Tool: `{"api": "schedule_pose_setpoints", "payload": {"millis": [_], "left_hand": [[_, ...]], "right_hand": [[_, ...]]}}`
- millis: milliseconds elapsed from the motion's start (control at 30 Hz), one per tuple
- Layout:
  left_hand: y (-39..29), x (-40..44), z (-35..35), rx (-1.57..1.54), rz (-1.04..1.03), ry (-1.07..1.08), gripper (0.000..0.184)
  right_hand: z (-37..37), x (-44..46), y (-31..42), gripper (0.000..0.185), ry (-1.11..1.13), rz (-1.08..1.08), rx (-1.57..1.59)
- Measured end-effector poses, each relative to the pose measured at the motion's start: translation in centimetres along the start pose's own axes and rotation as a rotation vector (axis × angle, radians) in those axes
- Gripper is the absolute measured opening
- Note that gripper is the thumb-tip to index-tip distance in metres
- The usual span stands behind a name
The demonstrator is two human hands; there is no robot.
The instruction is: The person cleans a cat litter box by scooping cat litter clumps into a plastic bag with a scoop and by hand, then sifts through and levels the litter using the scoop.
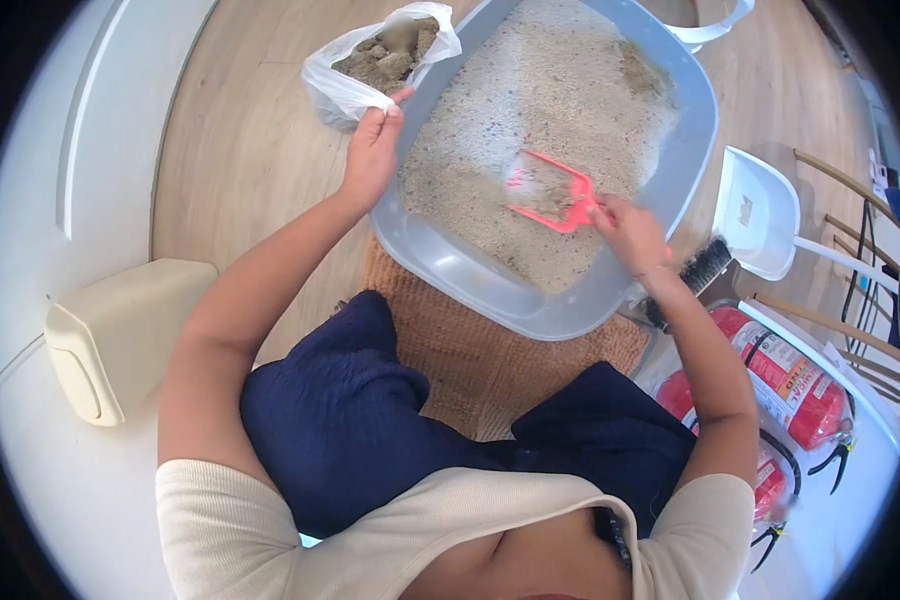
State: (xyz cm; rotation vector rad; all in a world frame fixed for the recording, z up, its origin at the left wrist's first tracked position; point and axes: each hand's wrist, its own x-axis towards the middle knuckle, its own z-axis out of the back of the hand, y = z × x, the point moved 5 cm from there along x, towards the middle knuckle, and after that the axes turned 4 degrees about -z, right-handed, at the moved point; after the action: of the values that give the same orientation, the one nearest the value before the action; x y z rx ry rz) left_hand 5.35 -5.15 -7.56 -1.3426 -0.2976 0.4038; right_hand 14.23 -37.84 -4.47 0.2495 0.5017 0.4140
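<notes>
My left hand (374, 150) pinches the near edge of a white plastic bag (336, 92), whose mouth gapes over brown clumps of litter (390, 58). In my right hand (630, 238) is the handle of a pink-red litter scoop (578, 200). The scoop's blade is low over the litter, a little blurred, with some grains on it; I cannot tell whether it touches the surface. Around it spreads sandy cat litter (470, 190) with bluish and pink specks, inside a grey litter box (470, 295). A darker patch shows in the box's far right corner.
The box stands partly on a brown woven mat (490, 385). To the right are a white dustpan (765, 215), a black-bristled brush (708, 265) and red fire extinguishers (785, 375). A cream bin (120, 340) stands at left by the white wall. A white handled part (715, 32) lies beyond the box.
</notes>
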Motion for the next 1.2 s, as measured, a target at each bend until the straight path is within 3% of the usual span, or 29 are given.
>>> {"api": "schedule_pose_setpoints", "payload": {"millis": [67, 133, 267, 300, 400, 500, 667, 733, 800, 933, 1033, 1100, 1133, 1200], "left_hand": [[0.2, -0.1, 0.0, -0.017, 0.099, 0.024, 0.028], [0.5, 0.0, -0.2, -0.031, 0.037, 0.010, 0.028], [0.5, 0.2, -0.1, -0.013, -0.084, -0.008, 0.029], [0.4, 0.2, 0.0, -0.014, -0.085, -0.010, 0.029], [0.3, 0.1, -0.1, -0.096, -0.008, 0.001, 0.029], [-0.4, 0.0, 0.1, -0.023, -0.077, -0.007, 0.029], [0.5, -0.1, 0.0, -0.037, 0.071, 0.018, 0.030], [0.3, -0.2, -0.1, -0.025, 0.049, 0.031, 0.034], [0.1, -0.1, -0.3, -0.016, 0.024, 0.039, 0.037], [0.3, -0.1, -0.1, 0.004, -0.006, 0.029, 0.038], [0.1, 0.2, -0.3, 0.014, -0.053, 0.017, 0.038], [-0.2, 0.0, -0.1, 0.028, -0.064, 0.000, 0.038], [0.0, -0.2, -0.1, 0.009, 0.018, 0.018, 0.036], [0.0, -0.3, -0.1, -0.012, 0.094, 0.040, 0.034]], "right_hand": [[-1.8, 0.4, 1.6, 0.035, 0.050, 0.006, 0.086], [-4.0, 0.9, 2.6, 0.035, 0.100, 0.016, 0.178], [-7.8, 1.6, 2.9, 0.035, 0.222, -0.014, 0.630], [-8.1, 1.7, 3.0, 0.034, 0.266, -0.022, 0.822], [-7.3, 2.4, 2.1, 0.032, 0.221, -0.039, 1.013], [-6.9, 2.0, 2.2, 0.029, 0.206, 0.001, 0.961], [-5.8, 2.1, 1.6, 0.030, 0.139, -0.002, 0.888], [-5.8, 2.1, 1.6, 0.032, 0.156, 0.023, 0.854], [-4.5, 3.0, 1.0, 0.032, 0.008, -0.003, 0.802], [-4.2, 2.7, 1.2, 0.032, 0.043, 0.049, 0.828], [-2.4, 4.9, -1.7, 0.033, -0.070, -0.017, 0.775], [-0.9, 6.3, -4.1, 0.037, -0.303, -0.121, 0.817], [-0.5, 6.9, -4.5, 0.037, -0.302, -0.120, 0.816], [1.0, 7.5, -5.9, 0.040, -0.453, -0.227, 0.546]]}}
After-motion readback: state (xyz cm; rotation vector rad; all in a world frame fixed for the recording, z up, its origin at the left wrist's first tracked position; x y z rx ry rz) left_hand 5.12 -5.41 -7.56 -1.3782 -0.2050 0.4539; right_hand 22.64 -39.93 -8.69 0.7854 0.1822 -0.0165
